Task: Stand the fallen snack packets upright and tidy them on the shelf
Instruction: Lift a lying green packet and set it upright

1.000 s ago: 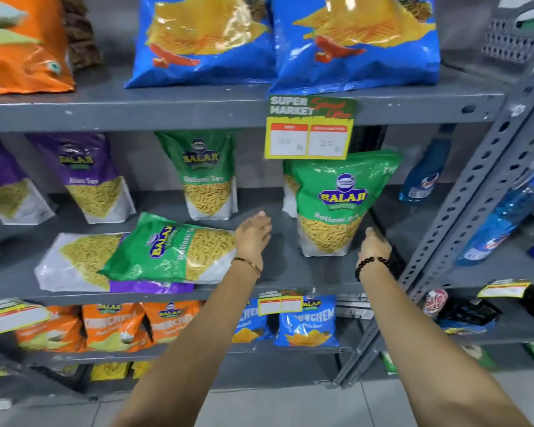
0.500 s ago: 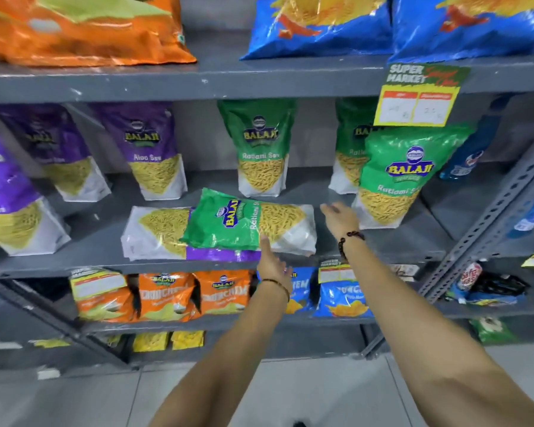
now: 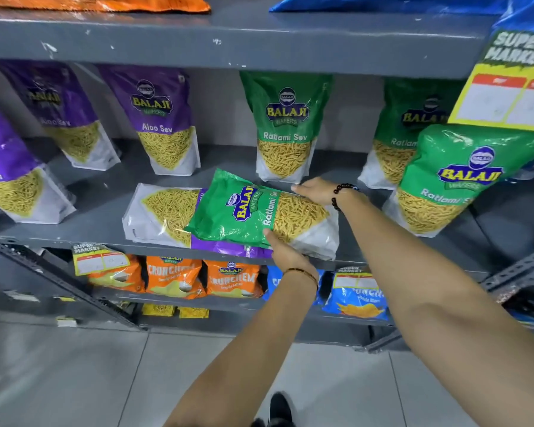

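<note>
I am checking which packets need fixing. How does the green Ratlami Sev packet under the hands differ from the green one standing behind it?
The fallen green packet lies flat, partly on a fallen purple packet; the standing green packet is upright at the back. The left hand and right hand touch the fallen one; nothing touches the standing one. Both show the same brand and label.

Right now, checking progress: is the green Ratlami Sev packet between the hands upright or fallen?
Fallen. The green packet lies sideways across the purple packet, its label running sideways.
</note>
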A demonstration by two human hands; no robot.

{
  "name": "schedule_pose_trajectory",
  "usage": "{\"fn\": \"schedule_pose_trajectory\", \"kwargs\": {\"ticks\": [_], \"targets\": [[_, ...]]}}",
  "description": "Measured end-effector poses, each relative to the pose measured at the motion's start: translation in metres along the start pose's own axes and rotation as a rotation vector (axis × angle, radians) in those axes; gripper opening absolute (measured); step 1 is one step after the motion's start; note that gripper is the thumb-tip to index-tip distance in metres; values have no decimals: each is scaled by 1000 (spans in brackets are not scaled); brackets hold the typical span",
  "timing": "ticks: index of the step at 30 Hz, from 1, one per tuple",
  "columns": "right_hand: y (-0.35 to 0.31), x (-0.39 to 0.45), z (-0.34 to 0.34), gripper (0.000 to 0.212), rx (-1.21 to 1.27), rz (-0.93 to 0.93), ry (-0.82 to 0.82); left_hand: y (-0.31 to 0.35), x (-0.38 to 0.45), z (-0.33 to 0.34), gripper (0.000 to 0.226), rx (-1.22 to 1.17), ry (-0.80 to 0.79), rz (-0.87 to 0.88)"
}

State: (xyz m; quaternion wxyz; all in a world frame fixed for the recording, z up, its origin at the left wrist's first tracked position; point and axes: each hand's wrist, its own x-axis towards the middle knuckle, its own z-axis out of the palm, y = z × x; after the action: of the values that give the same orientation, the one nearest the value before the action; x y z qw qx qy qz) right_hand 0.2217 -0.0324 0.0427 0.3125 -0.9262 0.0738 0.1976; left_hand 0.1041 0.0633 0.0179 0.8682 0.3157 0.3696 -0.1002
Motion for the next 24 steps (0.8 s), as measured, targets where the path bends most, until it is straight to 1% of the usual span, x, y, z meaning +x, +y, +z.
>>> {"fn": "schedule_pose_trajectory", "kwargs": {"ticks": [2, 5, 7, 10, 12, 13, 15, 17, 19, 20, 21, 23, 24], "targets": [[-1, 5, 3, 59, -33, -11, -37, 0, 5, 0, 58, -14, 10, 4], [0, 8, 4, 58, -57, -8, -23, -1, 11, 0, 47, -17, 14, -5], [4, 9, 3, 56, -18, 5, -28, -2, 13, -2, 51, -5, 8, -6], [13, 2, 0, 42, 79, 16, -8, 1, 12, -6, 60, 33, -8, -39], [24, -11, -2, 49, 207, 45, 47, 0, 14, -12, 63, 46, -40, -40], [30, -19, -1, 47, 290, 57, 68, 2, 15, -17, 64, 57, -48, -34], [42, -42, 5, 32, 451, 61, 59, 6, 14, -28, 64, 126, -96, -27], [50, -61, 18, 24, 692, 34, 6, 12, 10, -39, 66, 264, -149, -23], [57, -77, 29, 15, 931, -11, -29, 19, 11, -48, 58, 346, -142, 74], [58, -84, 32, 12, 1001, -38, -43, 24, 13, -51, 53, 344, -168, 126], [59, -91, 34, 9, 1059, -62, -55, 31, 13, -53, 53, 343, -220, 159], [58, -103, 35, 1, 1119, -95, -67, 47, 9, -54, 67, 389, -344, 183], [58, -108, 34, 7, 1128, -119, -61, 54, 6, -55, 72, 425, -395, 197]]}}
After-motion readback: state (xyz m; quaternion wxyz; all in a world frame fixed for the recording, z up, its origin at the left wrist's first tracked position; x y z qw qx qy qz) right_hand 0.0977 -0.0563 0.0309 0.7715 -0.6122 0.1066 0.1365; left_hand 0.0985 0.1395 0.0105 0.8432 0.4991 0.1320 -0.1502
